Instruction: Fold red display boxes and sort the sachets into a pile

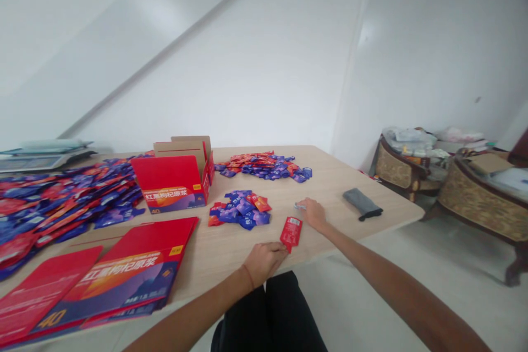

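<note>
At the near edge of the table, my left hand (266, 261) is closed, its fingertips pinching the narrow end of a red pouch (292, 230). The pouch lies flat, with white print and a pale label on its upper side. To its right, my right hand (314, 214) is closed around a small whitish-grey thing (300, 206), too small to identify. Just beyond my left hand lies a small heap of blue and red pouches (243, 209). Farther back is a larger pile of similar pouches (264, 165).
An open red box (173, 181) stands left of the heap. Flattened red and blue cartons (124, 275) lie at the front left, below a big pouch pile (82, 198). A scale (37, 160) sits behind. A grey cloth item (362, 203) rests right; loaded chairs (396, 168) stand beyond.
</note>
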### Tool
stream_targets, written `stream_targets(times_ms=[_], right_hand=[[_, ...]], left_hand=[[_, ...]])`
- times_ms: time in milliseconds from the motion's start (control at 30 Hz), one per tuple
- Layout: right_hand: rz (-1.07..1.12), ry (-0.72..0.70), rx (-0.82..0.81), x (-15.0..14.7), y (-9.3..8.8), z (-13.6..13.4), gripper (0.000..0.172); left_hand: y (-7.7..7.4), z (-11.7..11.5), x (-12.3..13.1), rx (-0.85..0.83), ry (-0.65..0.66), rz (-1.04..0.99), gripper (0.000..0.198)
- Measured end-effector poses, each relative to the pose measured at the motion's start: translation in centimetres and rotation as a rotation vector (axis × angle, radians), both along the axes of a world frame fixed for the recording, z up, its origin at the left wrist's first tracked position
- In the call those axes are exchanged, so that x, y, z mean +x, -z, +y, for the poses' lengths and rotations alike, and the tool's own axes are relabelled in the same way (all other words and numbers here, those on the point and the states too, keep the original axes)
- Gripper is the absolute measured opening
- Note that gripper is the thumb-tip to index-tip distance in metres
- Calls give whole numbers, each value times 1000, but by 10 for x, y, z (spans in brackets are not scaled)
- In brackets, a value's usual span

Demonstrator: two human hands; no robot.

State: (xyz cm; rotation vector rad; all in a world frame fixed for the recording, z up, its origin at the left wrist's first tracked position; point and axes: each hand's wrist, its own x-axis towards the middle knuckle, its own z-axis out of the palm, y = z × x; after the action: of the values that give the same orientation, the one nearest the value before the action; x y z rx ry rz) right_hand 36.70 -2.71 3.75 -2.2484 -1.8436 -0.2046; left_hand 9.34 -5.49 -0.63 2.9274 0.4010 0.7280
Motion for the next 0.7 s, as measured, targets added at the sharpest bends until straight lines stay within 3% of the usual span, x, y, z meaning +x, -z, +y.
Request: stream_targets(times_ms=[200, 367, 500, 600, 700], right_hand=[[20, 134, 34, 47, 20, -21, 33], [8, 104, 52, 62, 40, -35, 38], [5, 93, 50, 61, 40, -38, 39], [19, 94, 42, 60, 37, -39, 40], [42, 76, 47, 60, 36, -41, 39]], left_hand=[[-5, -2, -1, 1, -7, -22, 31], [-20, -9, -3, -82, -14, 39, 24], [-18, -20, 0, 67, -108, 175, 19], [-17, -30, 1, 200, -100, 214, 13], [-28, -33, -1, 159, -62, 130, 15]])
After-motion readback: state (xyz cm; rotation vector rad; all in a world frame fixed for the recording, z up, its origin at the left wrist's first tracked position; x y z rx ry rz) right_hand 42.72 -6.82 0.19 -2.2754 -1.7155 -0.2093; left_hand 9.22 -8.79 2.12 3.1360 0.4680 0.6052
